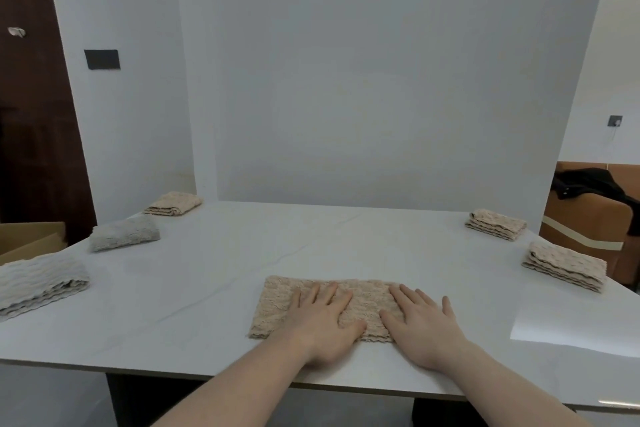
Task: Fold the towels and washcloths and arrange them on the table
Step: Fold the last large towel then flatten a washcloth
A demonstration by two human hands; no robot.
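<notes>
A beige, waffle-textured terry washcloth is laid as a flat rectangle at 6 o'clock on the white, faintly veined tabletop, close to the near edge. Its left edge is seen wavy and slightly frayed; the nap is ridged in rows. It is pressed under both hands. The left hand is laid palm down on the middle of the cloth, fingers straight and a little spread, thumb angled toward the right. The right hand is placed flat across the cloth's right end, fingers straight and fanned apart, the outer ones resting on bare table. Nothing is gripped by either hand.

Five folded cloths are noted around the rim:
- a beige folded cloth at the back left corner, at 10 o'clock;
- a grey plush folded cloth just nearer;
- a large grey ribbed folded towel at 9 o'clock;
- a beige layered stack at the back right, at 2 o'clock;
- a second beige layered stack at 3 o'clock.

The right end of the washcloth is hidden beneath the right hand, so its corner cannot be judged. Whether it is folded double cannot be told. The large grey towel is cut off by the left frame edge.
</notes>
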